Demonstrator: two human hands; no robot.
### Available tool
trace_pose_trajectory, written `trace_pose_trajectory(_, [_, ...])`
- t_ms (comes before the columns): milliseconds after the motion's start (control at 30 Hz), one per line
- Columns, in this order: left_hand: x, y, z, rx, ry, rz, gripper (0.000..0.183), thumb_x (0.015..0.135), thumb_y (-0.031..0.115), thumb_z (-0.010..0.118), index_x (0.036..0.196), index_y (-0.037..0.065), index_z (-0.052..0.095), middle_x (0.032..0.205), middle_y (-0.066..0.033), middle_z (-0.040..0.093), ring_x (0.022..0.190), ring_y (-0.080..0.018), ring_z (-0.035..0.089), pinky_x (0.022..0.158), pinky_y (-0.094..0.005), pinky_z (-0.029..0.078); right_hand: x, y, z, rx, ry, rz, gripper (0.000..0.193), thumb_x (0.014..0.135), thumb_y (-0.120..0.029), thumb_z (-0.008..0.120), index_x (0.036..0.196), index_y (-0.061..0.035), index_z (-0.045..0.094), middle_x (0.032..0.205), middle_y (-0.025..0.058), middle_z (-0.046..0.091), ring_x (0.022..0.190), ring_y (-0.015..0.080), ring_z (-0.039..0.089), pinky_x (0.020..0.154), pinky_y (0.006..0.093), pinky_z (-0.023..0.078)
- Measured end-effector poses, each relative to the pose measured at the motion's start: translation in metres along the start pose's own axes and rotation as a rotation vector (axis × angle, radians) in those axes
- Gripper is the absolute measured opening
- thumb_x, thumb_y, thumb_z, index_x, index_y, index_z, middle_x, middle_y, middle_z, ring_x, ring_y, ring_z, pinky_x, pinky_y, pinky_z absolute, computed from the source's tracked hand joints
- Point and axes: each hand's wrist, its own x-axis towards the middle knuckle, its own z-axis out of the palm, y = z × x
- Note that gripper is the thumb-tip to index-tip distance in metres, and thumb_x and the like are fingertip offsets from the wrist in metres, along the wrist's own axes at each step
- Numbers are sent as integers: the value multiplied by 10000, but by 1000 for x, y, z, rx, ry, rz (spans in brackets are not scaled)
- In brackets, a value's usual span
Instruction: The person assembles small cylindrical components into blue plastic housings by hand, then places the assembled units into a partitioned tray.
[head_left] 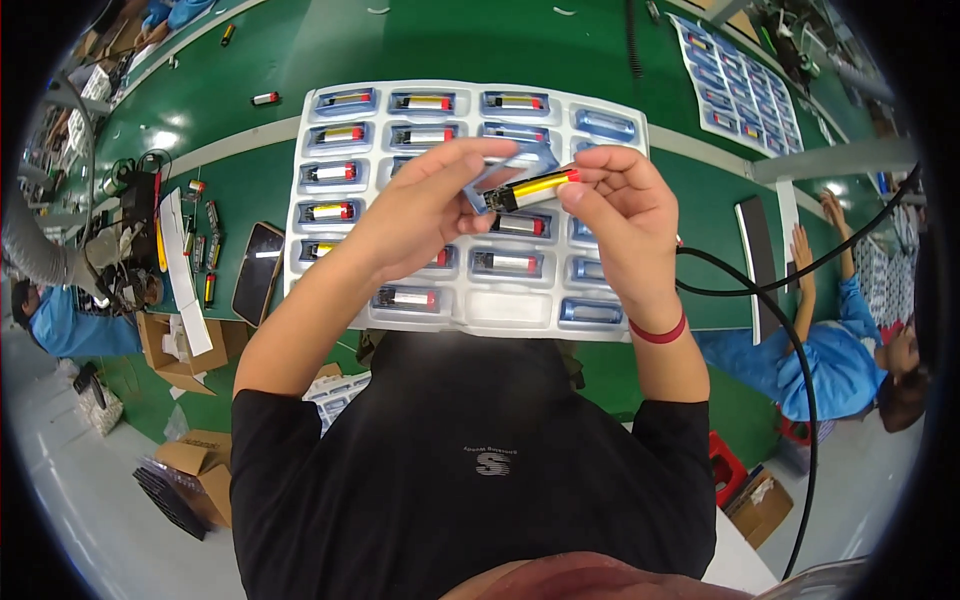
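Observation:
My left hand (pixel 415 205) pinches a translucent blue plastic case (pixel 537 160), tilted above the tray. Between the thumb and fingers of my right hand (pixel 635 220) is a small cylindrical battery (pixel 537 188), yellow and silver with a red end and a dark end. The dark end sits close against the case; whether it is inside I cannot tell. Beneath both hands lies a white moulded tray (pixel 507 308) with rows of pockets. Many hold blue cases with similar batteries, such as the filled case (pixel 408 298). In the right column, a blue case (pixel 604 124) has no battery. My hands hide the tray's middle.
Left of the tray lie a phone (pixel 258 272), loose batteries (pixel 213 220) and a white strip (pixel 180 265). A second filled tray (pixel 740 90) stands far right. A black cable (pixel 730 292) loops at right, near a person in blue (pixel 840 350). Cardboard boxes (pixel 200 465) sit lower left.

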Motion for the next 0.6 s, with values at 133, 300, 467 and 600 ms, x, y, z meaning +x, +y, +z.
trace_pose_trajectory(133, [0,-7,-3,-112,-151,11,500,1079,393,474,1424,37,540,1181,-58,616,857,-142,506,729,-267,434,5,12,0,-243,0,-71,204,903,28,732,1093,18,656,1014,68,717,923,110,667,836,249,538])
trace_pose_trajectory(300, [-1,-10,0,-42,-176,118,540,1092,392,429,1447,-9,507,1221,-80,602,871,-145,486,773,-280,434,6,11,2,-268,32,-59,192,918,33,714,1102,32,660,1012,71,720,912,104,664,819,237,529])
trace_pose_trajectory(467, [1,-12,1,25,-138,139,508,1102,333,420,1440,-36,505,1261,-92,582,915,-145,467,818,-286,428,6,9,2,-233,59,-10,189,928,42,699,1113,38,660,1015,73,717,909,99,658,800,219,512])
trace_pose_trajectory(600, [2,-11,3,82,-130,151,502,1105,325,410,1439,-38,506,1280,-97,574,937,-144,466,836,-290,426,2,13,0,-242,86,-59,185,928,34,704,1109,38,664,1017,68,715,893,91,646,795,213,502])
